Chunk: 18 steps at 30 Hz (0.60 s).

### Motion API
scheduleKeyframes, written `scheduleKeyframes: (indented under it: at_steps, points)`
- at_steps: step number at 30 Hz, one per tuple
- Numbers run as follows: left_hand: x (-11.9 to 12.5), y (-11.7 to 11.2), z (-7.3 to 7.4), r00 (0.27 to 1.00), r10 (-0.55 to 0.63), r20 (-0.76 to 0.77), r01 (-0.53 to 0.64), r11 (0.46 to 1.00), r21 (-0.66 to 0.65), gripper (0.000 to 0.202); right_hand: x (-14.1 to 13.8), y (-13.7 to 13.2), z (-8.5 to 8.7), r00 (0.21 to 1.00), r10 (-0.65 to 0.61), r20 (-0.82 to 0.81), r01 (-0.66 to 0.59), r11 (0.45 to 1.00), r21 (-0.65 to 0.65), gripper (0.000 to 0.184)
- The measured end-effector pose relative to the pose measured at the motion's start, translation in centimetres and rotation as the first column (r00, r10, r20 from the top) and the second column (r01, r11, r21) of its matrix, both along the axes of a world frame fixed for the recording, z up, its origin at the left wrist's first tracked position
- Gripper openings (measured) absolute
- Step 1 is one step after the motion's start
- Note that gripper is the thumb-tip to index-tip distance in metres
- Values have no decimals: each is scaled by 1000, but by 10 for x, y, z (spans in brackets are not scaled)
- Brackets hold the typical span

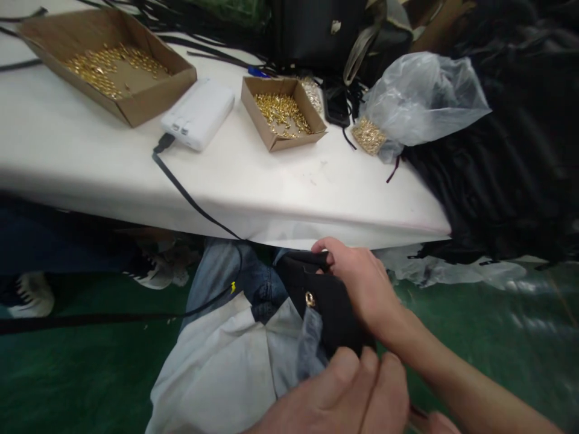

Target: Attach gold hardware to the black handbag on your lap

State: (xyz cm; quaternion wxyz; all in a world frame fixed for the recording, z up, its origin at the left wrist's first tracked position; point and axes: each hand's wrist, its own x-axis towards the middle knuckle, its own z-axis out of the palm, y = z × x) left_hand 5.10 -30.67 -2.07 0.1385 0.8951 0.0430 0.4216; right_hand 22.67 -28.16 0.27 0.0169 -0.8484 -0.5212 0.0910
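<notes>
Black pouch with a gold stud sits low in the head view, below the white table edge and over the lap, where a white cloth is spread; judged, this position lets both hands brace it close to the body. Right hand is closed around the pouch's upper end, thumb hooked over the top edge. Left hand is curled shut at the lower end, beside a grey plastic film; which of the two it pinches is hidden. On the table: large cardboard tray and small cardboard box, both holding gold fittings, set within reach; white power bank with black cable trailing off the edge; clear plastic bag; black fabric pile to the right
</notes>
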Motion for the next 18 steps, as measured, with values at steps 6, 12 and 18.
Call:
scheduleKeyframes:
  at_steps: [6,12,18]
  points:
    - [-29,80,44,928,-102,-358,58,989,-134,65,10,35,27,989,-69,-134,57,994,-92,31]
    - [-29,85,71,762,336,-553,-176,930,322,17,8,54,22,975,-80,-205,62,994,-95,29]
    - [14,21,20,697,204,-687,-247,968,36,79,-4,66,13,968,-118,-220,97,990,-101,26]
